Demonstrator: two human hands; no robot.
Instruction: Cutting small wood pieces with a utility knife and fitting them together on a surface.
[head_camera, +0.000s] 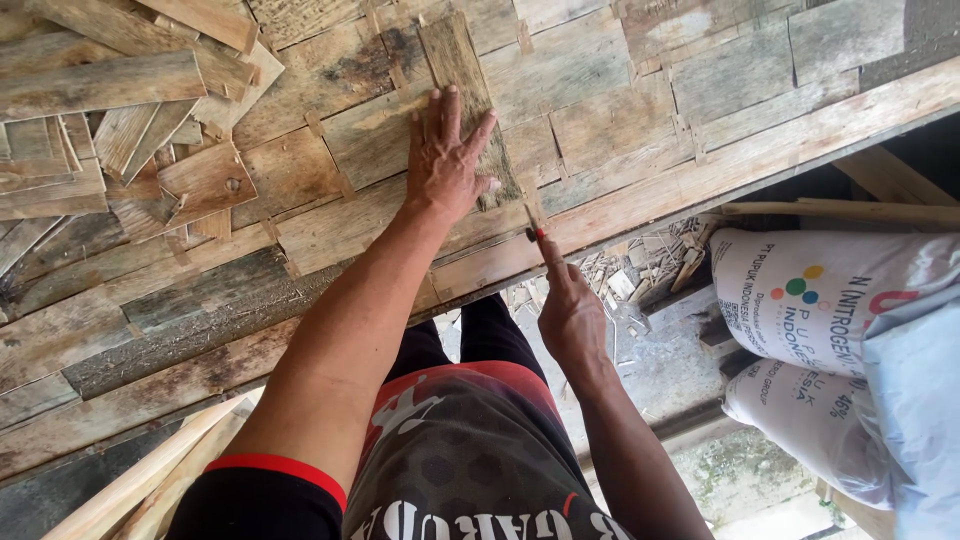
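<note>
My left hand (446, 155) lies flat, fingers spread, pressing on a dark weathered wooden strip (452, 50) that runs up across a panel of patched wooden boards (600, 110). My right hand (570, 310) grips a small red-tipped tool (534, 228), perhaps a pencil or marker, with its tip touching the wood just below the strip's lower end, near the panel's long edge batten (780, 150).
Loose wood offcuts (130, 110) are piled at the upper left. Long pale wooden slats (150, 475) lean at the lower left. White printed sacks (830, 320) lie on the ground at right, with wood scraps (640, 270) scattered beneath the panel's edge.
</note>
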